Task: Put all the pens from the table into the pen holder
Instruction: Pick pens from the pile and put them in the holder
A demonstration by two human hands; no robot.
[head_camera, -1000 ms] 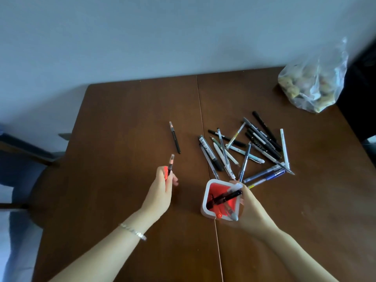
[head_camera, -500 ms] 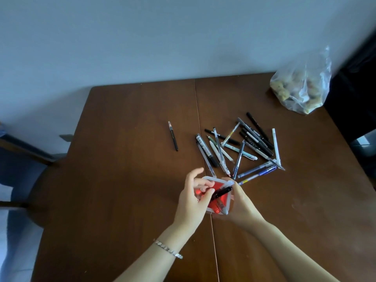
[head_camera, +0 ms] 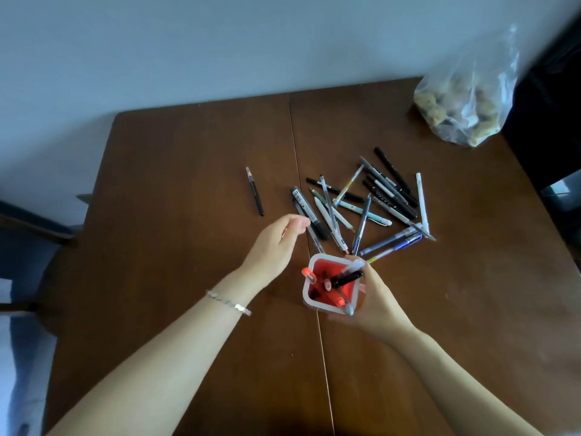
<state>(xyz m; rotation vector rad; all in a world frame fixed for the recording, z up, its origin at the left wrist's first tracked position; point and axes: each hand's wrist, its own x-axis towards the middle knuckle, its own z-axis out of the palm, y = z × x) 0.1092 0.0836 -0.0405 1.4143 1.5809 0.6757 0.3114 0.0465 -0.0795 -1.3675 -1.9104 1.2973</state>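
The left hand (head_camera: 276,243) reaches to the pens (head_camera: 371,202), fingers loose and empty. The right hand (head_camera: 375,297) grips the red holder (head_camera: 330,283), some pens inside.

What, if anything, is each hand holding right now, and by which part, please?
The right hand grips the pen holder by its right side wall. The left hand holds nothing; its fingers reach toward the pens on the table.

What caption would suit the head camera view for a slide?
Right hand steadies the pen holder while the empty left hand reaches toward the pile of pens on the table.
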